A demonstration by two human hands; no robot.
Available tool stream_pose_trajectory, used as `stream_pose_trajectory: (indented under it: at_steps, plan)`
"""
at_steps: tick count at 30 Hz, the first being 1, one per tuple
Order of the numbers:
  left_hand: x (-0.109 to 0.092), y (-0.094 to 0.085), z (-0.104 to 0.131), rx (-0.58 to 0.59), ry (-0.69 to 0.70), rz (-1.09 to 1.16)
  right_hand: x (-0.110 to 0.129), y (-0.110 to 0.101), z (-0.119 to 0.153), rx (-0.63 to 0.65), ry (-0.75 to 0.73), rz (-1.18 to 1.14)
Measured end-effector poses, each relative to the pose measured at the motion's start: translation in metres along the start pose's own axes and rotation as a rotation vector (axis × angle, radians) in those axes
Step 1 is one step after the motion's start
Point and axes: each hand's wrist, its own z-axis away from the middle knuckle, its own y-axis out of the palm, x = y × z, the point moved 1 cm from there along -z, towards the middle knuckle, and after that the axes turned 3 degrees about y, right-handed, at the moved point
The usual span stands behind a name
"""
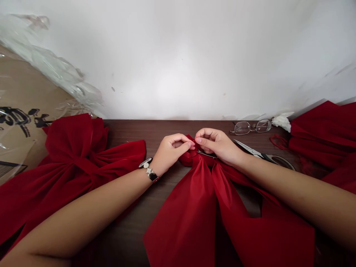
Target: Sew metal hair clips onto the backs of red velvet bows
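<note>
A large red fabric bow [191,196] lies on the dark table, its two wide tails spread toward me. At its gathered top, my left hand [175,148] pinches with thumb and forefinger. Close beside it, my right hand [213,142] is closed in a similar pinch, the fingertips of both hands nearly meeting. What they hold is too fine to make out against the red cloth. A thin metal pin [207,154] lies across the gathered fabric just under my right fingers. A watch and a bracelet [149,171] are on my left wrist.
Another red bow [72,155] lies at the left, beside a plastic-wrapped cardboard box [22,89]. Scissors [254,151], eyeglasses [251,127], tangled red thread [279,142], a crumpled white tissue [282,120] and more red fabric [322,137] are on the right. A white wall [178,59] stands behind the table.
</note>
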Motion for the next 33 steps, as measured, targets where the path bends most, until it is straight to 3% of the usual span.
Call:
stream_pose_trajectory:
  at_steps: [18, 27, 33]
  plan:
    - [-0.0029, 0.0028, 0.0006, -0.025, 0.022, -0.142, 0.0045, 0.0059, 0.0003, 0.007, -0.071, 0.091]
    - [0.0026, 0.0016, -0.0007, -0.036, -0.008, -0.009, 0.0033, 0.0055, 0.0004, 0.065, -0.058, 0.128]
    - [0.0012, 0.0002, -0.0019, 0.011, -0.015, -0.053, 0.0040, 0.0056, 0.0015, 0.084, -0.052, 0.131]
